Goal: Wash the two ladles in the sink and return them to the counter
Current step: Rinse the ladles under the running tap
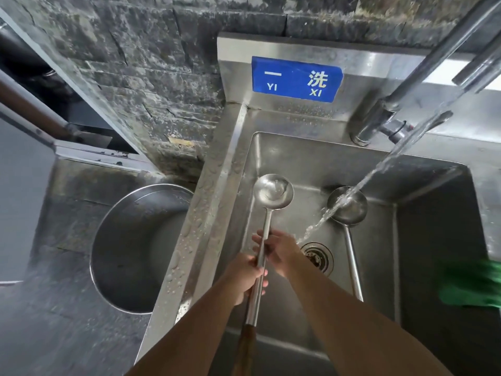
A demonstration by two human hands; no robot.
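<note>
Ladles for washing are both at the steel sink point(311, 156), one in hand and one lying inside. The first ladle point(267, 223) is held over the left side of the sink, its bowl pointing away from the person and holding a little water, its wooden grip end toward the camera. The left hand point(248, 278) grips the steel shaft with its fingers curled around it. Just beyond it, the right hand point(276, 253) wraps its fingers around the same shaft. The second ladle point(352, 213) rests in the sink to the right, untouched, bowl up near the back wall and handle running toward the front edge. Water point(379, 169) pours from the tap point(379, 118) at upper right, crosses in front of the second ladle's bowl and lands beside the drain point(318, 257), close to the right hand. A blue sign point(296, 78) reading "YI XI" is fixed to the splashback behind the sink. A round steel basin point(141, 248) shows on the dark counter point(54, 321) to the left. Something green point(471, 286), too blurred to identify, sits at the right edge.
</note>
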